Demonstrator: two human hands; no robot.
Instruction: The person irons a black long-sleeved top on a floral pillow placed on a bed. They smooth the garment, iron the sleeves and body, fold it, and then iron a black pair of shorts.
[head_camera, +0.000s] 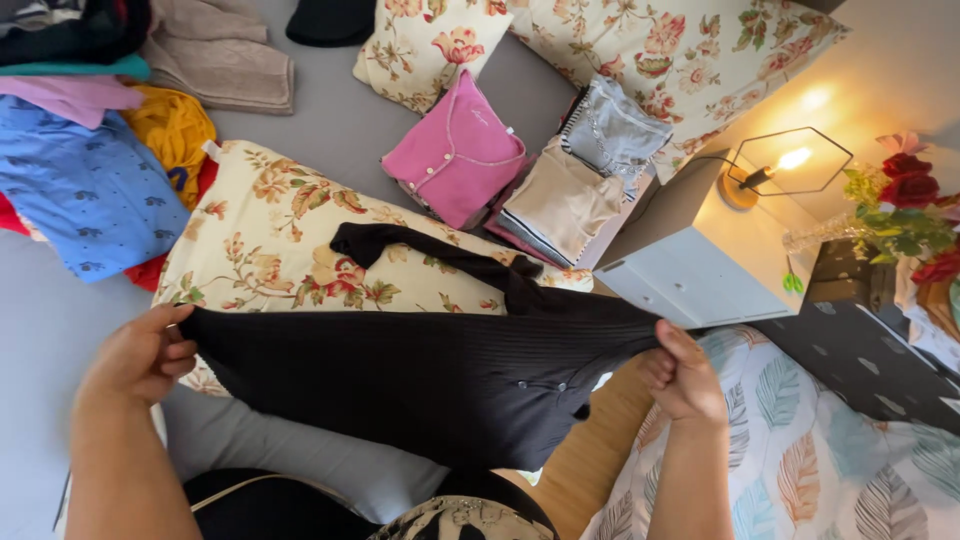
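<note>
We hold a black ribbed top (430, 380) stretched out between both hands, above the bed (340, 150) and our lap. Our left hand (140, 355) is clenched on the garment's left edge, thumb on top and fingers curled beneath; our right hand (685, 375) grips the right edge the same way, near where one sleeve (440, 255) trails off and lies across the floral pillow (270, 240). The fabric hangs fairly flat between the two grips, with small buttons showing toward the lower right.

By our judgement the step in hand is spreading the top open before folding it. Folded pieces already lie further up the bed: a pink folded top (455, 150), a beige folded garment (560, 200) and a grey folded garment (612, 125), set side by side and partly overlapping. A loose heap of clothes (90, 150) sits at the upper left, with blue, yellow and pink items in it.

The next move seems to call for laying the black top flat on the pillow or bed and gathering in the stray sleeve so that it does not bunch under the fold. Both grips would need to keep even tension so that the ribbed cloth stays square.

To the right stand a white bedside cabinet (690, 255) with a lit lamp (775, 165) and red flowers (910, 190) beside it.
</note>
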